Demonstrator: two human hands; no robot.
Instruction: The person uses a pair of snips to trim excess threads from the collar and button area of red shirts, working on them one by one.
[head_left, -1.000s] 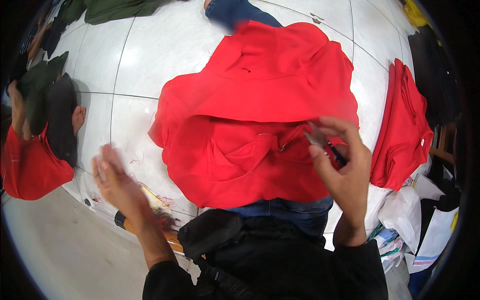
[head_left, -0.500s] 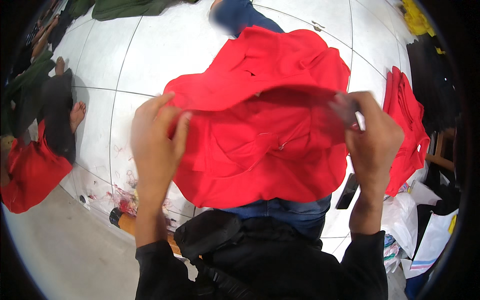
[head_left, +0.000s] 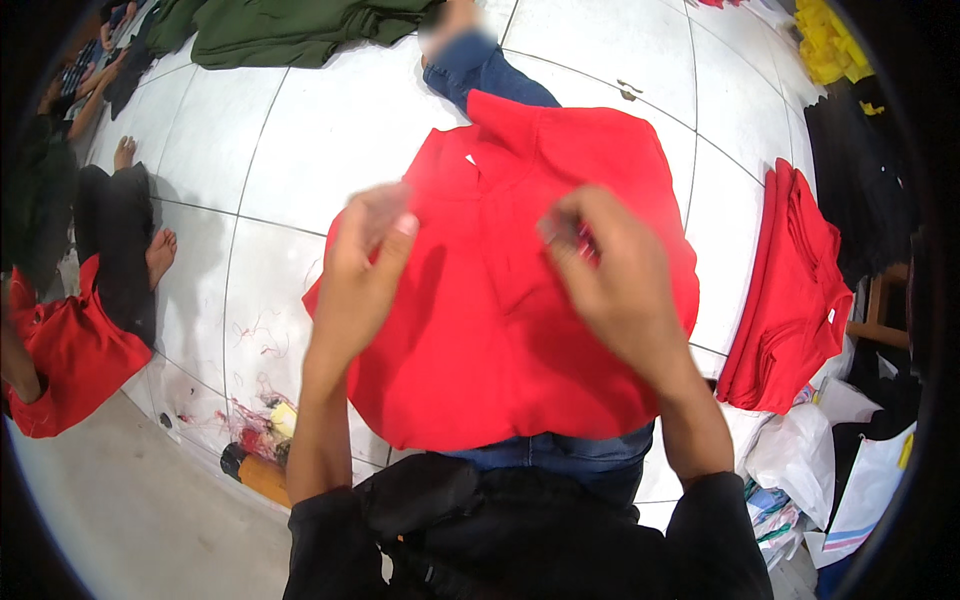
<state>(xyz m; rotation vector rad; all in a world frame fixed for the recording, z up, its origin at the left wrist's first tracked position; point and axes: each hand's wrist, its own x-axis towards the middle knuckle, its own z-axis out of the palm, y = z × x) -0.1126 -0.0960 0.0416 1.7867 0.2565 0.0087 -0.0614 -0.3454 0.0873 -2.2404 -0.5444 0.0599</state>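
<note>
A red garment (head_left: pixel 510 370) lies spread over my jeans-clad lap, its top face smooth with shaded folds and a small white label near the far end. My left hand (head_left: pixel 365 270) hovers at the garment's upper left, thumb apart from curved fingers, with nothing visible in it; its fingertips are blurred. Over the right half, my right hand (head_left: pixel 615 285) is curled round small thread snips (head_left: pixel 582 240), mostly hidden by the fingers. A jeans-covered leg (head_left: pixel 495 80) extends beyond the garment's far end.
Folded red garments (head_left: pixel 770 280) lie right, beside dark cloth (head_left: pixel 850 180), yellow cloth (head_left: pixel 830 40) and plastic bags (head_left: pixel 790 460). Green cloth (head_left: pixel 300 30) is at the back. A co-worker's foot (head_left: pixel 160 250) and red cloth (head_left: pixel 80 370) are left, near thread scraps (head_left: pixel 260 430).
The raised flap of the red garment has come down, covering the interior seen earlier. Both my hands moved from its sides inward, and the far end of the garment sits lower in view.
</note>
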